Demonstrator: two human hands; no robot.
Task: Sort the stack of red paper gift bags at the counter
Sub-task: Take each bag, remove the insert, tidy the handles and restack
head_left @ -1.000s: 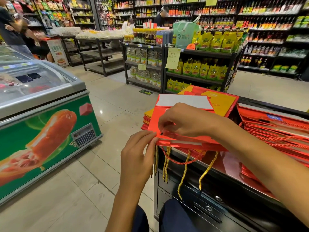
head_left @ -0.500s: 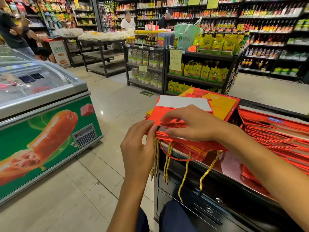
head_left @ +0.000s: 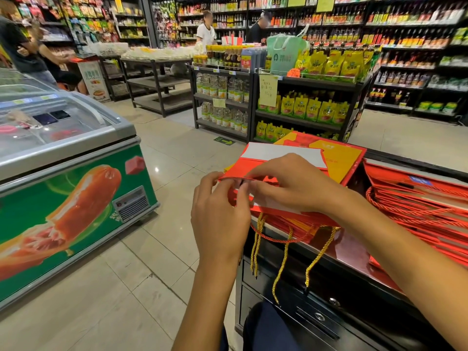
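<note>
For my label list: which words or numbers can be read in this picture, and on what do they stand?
No text reads clearly.
Yellow note: handwriting, too blurred.
Freezer label: too small.
Yellow pouches: brand blurred.
Floor sticker: only an arrow.
Blue sticker on the red bags: blurred.

Both forearms are bare and reach forward from the bottom of the view. The left hand (head_left: 220, 211) is raised with its back toward the viewer, wrist nearly straight, fingers curled inward and thumb tip meeting them in a pinching grip. The right hand (head_left: 296, 183) comes across from the right, palm down, fingers bent and pointing left, their tips touching the left hand's fingertips. The right forearm slants down toward the lower right corner.
</note>
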